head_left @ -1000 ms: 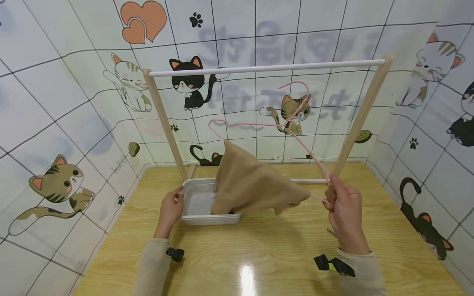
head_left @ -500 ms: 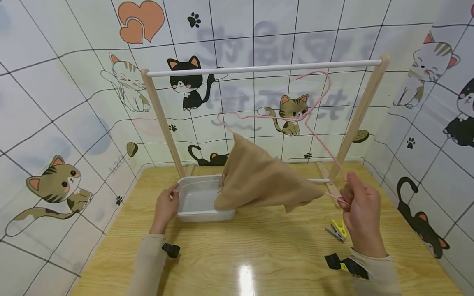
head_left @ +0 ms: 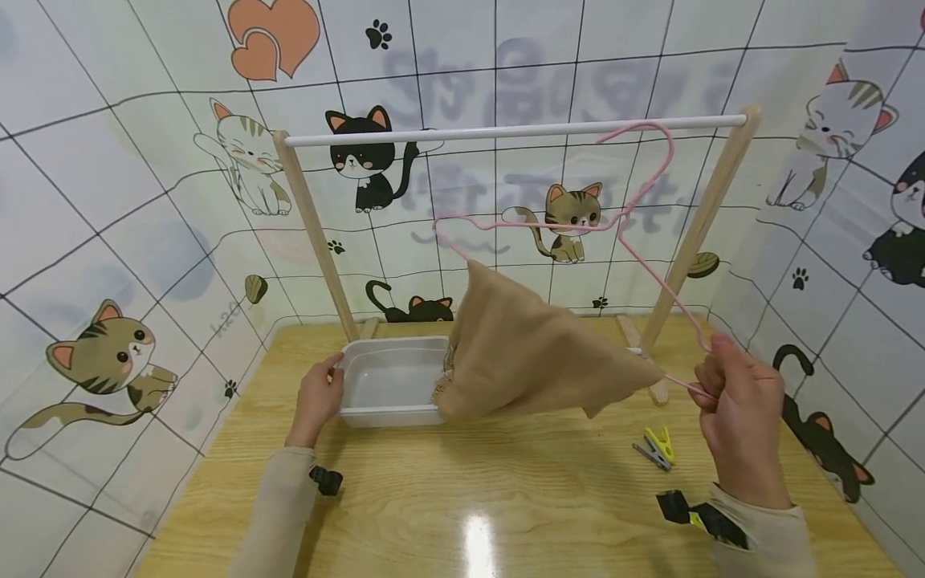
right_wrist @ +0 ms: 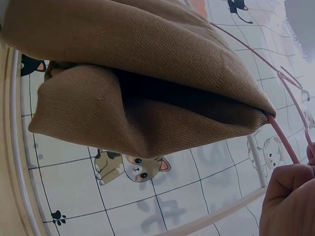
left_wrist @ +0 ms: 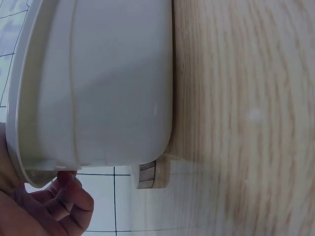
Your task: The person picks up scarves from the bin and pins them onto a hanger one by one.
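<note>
My right hand (head_left: 743, 417) grips one end of a pink wire hanger (head_left: 665, 281), whose hook overlaps the white rail in the head view. A brown cloth (head_left: 542, 345) with a fringed-looking left edge drapes over the hanger's lower bar. In the right wrist view the cloth (right_wrist: 197, 118) hangs in a fold beside the pink wire. At the left, my left hand (head_left: 316, 400) holds the end rim of a white plastic tub (head_left: 390, 416). Its fingers curl under that rim in the left wrist view. The cloth covers the tub's right end.
A rack with wooden posts (head_left: 318, 233) and a white top rail (head_left: 491, 132) stands at the back. Yellow and grey clothespins (head_left: 659, 448) lie on the wooden table (head_left: 448, 490) near my right hand. Cat-patterned sheeting (head_left: 462, 64) surrounds the table.
My right hand has moved right, taking the hanger and cloth along; the hook has risen to rail height. More of the tub shows, and the clothespins have come into view.
</note>
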Demonstrator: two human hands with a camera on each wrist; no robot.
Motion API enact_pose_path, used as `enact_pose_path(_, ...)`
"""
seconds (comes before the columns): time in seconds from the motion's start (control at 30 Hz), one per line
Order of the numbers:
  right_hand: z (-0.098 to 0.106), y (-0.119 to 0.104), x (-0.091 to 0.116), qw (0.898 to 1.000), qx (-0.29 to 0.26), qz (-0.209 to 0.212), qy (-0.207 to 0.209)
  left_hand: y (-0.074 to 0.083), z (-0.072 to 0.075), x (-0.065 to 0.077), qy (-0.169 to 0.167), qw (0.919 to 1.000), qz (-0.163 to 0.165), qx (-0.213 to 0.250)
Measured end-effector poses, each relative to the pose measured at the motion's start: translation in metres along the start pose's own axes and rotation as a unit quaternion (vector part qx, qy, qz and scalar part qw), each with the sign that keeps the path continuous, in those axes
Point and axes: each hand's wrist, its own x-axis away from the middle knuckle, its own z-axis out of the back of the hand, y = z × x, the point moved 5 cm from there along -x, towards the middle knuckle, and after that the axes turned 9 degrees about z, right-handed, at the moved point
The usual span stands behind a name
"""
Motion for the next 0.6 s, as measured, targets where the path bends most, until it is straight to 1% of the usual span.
enact_pose_path(0.13, 0.004, -0.007, -0.002, 1.0, 0.02, 0.004, -0.008, 0.0, 0.0, -0.003, -0.006, 1.0, 0.001, 0.0)
enact_pose_path(0.33, 0.009, -0.013, -0.008, 0.998, 0.042, 0.015, -0.034, -0.001, 0.002, -0.004, -0.016, 0.9998, 0.005, 0.01)
enact_pose_path(0.5, 0.009, -0.014, -0.014, 0.997, 0.053, 0.014, -0.053, -0.003, 0.003, -0.001, -0.025, 0.9996, 0.008, 0.015)
enact_pose_path(0.6, 0.008, -0.015, -0.019, 0.996, 0.059, 0.016, -0.06, -0.002, 0.004, 0.002, -0.023, 0.9996, 0.005, 0.014)
